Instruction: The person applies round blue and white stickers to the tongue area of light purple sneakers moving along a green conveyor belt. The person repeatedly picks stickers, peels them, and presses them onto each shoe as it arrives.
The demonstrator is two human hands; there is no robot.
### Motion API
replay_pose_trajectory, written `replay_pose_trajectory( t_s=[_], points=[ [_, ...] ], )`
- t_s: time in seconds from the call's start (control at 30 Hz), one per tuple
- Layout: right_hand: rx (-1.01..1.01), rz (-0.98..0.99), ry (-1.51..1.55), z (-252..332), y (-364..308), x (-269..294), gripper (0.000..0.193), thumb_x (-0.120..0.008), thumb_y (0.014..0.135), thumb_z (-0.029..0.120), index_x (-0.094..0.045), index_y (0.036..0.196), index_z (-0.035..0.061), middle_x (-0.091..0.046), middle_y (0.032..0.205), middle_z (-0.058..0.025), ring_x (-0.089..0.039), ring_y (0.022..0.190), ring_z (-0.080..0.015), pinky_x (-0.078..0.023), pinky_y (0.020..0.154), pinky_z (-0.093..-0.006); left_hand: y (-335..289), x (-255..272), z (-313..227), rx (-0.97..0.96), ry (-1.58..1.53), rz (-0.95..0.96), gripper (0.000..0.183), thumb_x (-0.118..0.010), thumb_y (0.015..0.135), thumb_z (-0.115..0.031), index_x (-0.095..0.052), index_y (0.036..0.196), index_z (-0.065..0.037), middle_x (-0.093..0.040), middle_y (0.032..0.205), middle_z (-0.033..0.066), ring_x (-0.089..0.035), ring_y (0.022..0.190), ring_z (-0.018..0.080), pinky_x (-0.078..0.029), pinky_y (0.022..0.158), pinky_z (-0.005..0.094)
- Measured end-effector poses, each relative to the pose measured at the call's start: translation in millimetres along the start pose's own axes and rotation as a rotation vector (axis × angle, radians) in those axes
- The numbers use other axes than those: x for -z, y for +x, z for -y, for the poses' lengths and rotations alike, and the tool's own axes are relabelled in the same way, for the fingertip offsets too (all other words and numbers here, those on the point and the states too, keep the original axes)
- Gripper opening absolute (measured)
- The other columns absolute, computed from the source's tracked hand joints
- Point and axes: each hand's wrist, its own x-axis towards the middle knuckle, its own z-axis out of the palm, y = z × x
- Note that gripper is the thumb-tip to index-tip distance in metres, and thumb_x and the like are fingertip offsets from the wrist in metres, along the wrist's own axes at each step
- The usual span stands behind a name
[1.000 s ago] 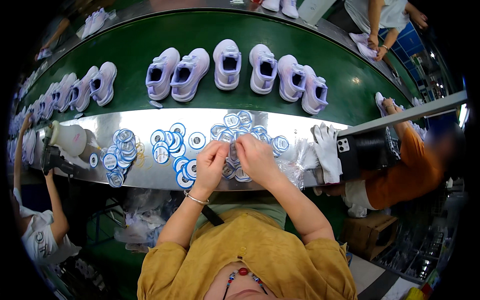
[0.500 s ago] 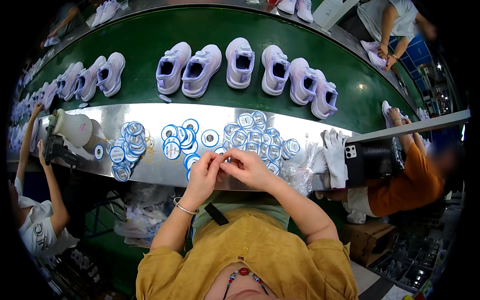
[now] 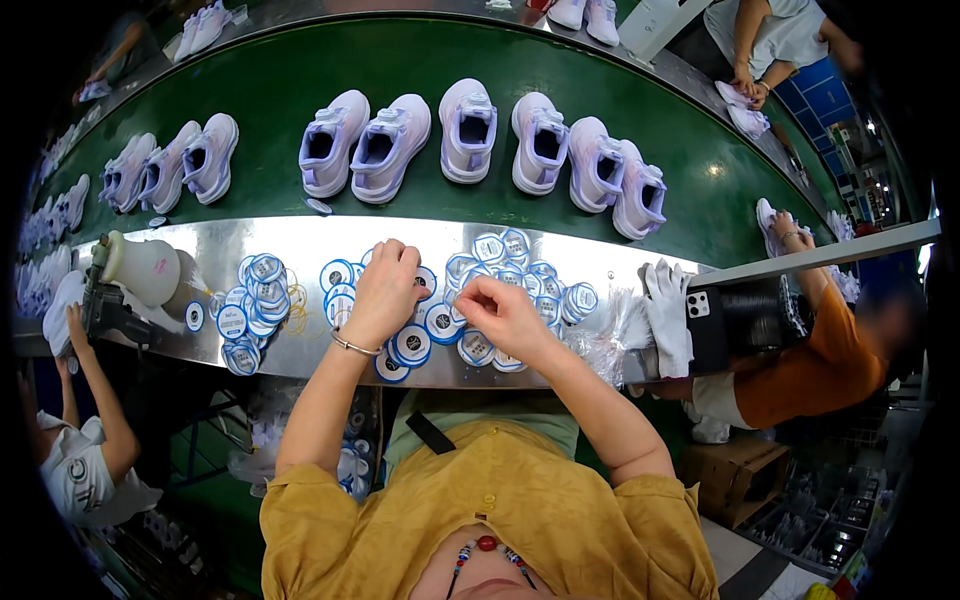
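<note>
My left hand (image 3: 385,292) is over the middle pile of round blue-rimmed tags (image 3: 340,277), its thumb and fingers apart and bent down toward them. Some fingertips are hidden, and I see nothing held. To its right, my right hand (image 3: 503,315) hovers by the larger pile of round tags (image 3: 515,283), thumb and forefinger pinched together. What lies in that pinch, if anything, is too small to make out. Between and below the hands are several loose tags (image 3: 411,344) on the metal table (image 3: 290,382).
Lilac sneakers (image 3: 467,130) stand in a row on the green belt (image 3: 270,110). A left tag stack (image 3: 265,290) lies beside yellow string loops (image 3: 296,308). Rightward are clear plastic strands (image 3: 615,335), white gloves (image 3: 668,315) and a phone (image 3: 705,325). Co-workers handle shoes at both sides.
My hands, together before, have separated. The left has moved forward and left over the middle tags; the right has stayed pinched, shifting slightly. The shoes have drifted left.
</note>
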Motion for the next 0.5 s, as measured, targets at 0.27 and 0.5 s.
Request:
replay_pose_trajectory(
  t_s=[0.27,0.5],
  points=[
    [0.101,-0.22,-0.174,15,18,-16,0.012,-0.061,0.083,0.013,-0.059,0.08,0.0023,-0.058,0.067,-0.0122,-0.056,0.057,-0.0239,-0.042,0.052,-0.0337,-7,8,-3,0.454,-0.836,-0.009,0.015,-0.069,0.079,-0.007,-0.061,0.09,0.0,-0.058,0.071,-0.0001,-0.052,0.059,0.0059,-0.041,0.051,0.0199],
    [0.193,-0.304,-0.26,21,33,-18,0.011,-0.06,0.082,0.012,-0.057,0.077,0.0021,-0.059,0.069,-0.0121,-0.058,0.062,-0.0294,-0.044,0.055,-0.0374,-6,14,-16,0.488,-1.003,-0.105,0.012,-0.068,0.081,-0.01,-0.065,0.086,0.0,-0.061,0.071,0.0008,-0.052,0.059,0.0047,-0.041,0.05,0.018]
  ],
)
